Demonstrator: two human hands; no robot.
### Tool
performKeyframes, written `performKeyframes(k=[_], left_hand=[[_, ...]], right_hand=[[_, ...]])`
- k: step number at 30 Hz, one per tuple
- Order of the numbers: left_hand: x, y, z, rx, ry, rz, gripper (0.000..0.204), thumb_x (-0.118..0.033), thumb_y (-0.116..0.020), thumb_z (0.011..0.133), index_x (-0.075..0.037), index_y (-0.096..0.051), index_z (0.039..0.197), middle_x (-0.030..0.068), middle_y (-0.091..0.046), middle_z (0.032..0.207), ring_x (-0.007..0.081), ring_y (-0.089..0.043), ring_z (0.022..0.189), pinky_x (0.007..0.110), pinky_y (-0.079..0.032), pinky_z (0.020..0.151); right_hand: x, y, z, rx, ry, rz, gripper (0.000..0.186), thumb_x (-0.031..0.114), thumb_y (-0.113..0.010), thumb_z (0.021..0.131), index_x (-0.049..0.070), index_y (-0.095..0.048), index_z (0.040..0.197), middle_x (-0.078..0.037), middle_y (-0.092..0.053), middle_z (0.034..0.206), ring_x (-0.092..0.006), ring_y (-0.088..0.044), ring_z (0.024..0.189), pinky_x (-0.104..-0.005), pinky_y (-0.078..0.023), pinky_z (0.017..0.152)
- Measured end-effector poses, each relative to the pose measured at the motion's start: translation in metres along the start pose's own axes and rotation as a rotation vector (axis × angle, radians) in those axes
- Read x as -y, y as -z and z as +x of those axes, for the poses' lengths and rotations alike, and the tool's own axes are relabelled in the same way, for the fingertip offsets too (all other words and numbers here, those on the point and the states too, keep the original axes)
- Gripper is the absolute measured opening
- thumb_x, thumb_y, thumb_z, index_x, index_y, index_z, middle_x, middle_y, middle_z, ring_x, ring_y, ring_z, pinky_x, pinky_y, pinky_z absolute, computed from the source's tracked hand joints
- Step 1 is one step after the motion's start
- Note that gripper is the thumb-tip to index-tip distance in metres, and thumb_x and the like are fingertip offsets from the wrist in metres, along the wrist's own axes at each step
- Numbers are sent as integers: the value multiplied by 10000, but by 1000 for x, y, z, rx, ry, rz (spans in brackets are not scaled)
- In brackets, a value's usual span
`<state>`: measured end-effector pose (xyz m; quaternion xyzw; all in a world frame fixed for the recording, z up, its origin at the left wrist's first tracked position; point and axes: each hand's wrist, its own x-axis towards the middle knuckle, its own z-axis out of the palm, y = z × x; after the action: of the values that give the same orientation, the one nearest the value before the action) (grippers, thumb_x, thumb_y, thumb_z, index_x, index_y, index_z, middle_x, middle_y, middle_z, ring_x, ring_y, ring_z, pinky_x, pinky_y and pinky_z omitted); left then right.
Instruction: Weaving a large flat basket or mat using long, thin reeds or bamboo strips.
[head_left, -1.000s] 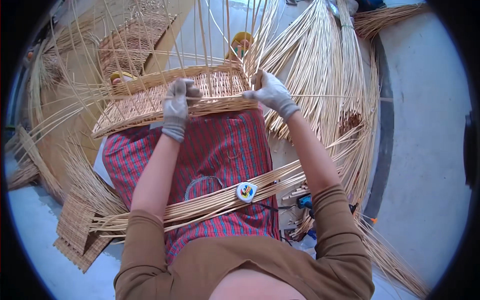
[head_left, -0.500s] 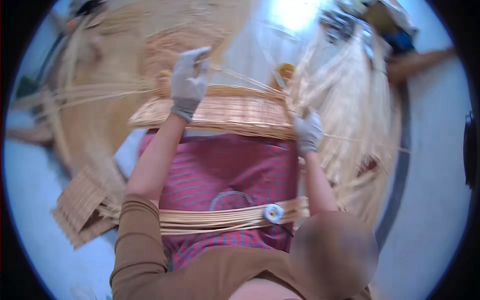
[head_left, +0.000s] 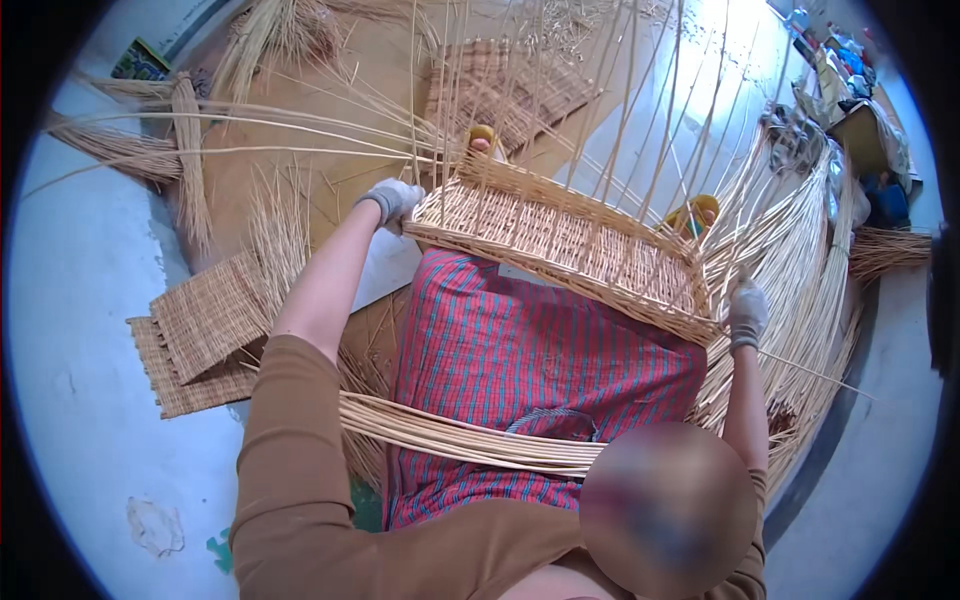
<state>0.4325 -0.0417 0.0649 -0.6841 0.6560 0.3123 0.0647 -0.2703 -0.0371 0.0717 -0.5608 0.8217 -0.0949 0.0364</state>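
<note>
A shallow rectangular wicker basket [head_left: 590, 240] rests across the red and blue checked cloth [head_left: 540, 350] over my lap, slanting down toward the right. Long thin canes [head_left: 672, 100] rise from its edges and fan out away from me. My left hand [head_left: 398, 200], in a whitish glove, is closed at the basket's left end. At the near right corner is my right hand [head_left: 747, 312], gloved too, with its fingers curled by the basket's edge. One thin cane [head_left: 815, 376] sticks out to the right beneath it.
Woven mats [head_left: 205, 315] lie on the floor at left, and more mats [head_left: 500, 85] beyond the basket. A large spread of loose canes [head_left: 800, 260] covers the right side. A cane bundle [head_left: 470, 437] crosses my lap. Yellow footwear [head_left: 690, 213] shows past the basket.
My left hand, raised above the basket before, has come down to its left end. The basket now slants, its right end nearer me. The whole view has shifted too.
</note>
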Motion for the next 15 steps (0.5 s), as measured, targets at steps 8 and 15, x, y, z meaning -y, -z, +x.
performKeyframes(k=[8, 15], left_hand=[[-11, -15, -9, 35, -113, 61, 191, -169, -677, 834, 6, -644, 903, 167, -743, 820, 283, -741, 696, 350, -591, 660], [23, -29, 9, 47, -25, -149, 615, -244, -934, 550, -118, -650, 1080, 143, -733, 943, 344, -715, 890, 411, -576, 793]], right_hand=[[-22, 0, -6, -147, -39, -102, 740, 683, -279, 1001, 120, -759, 985, -230, -688, 797, -453, -663, 763, -525, -506, 668], [-25, 8, -10, -189, 136, -236, 587, 540, -340, 1039, 135, -765, 1017, -225, -696, 833, -433, -677, 771, -533, -512, 665]])
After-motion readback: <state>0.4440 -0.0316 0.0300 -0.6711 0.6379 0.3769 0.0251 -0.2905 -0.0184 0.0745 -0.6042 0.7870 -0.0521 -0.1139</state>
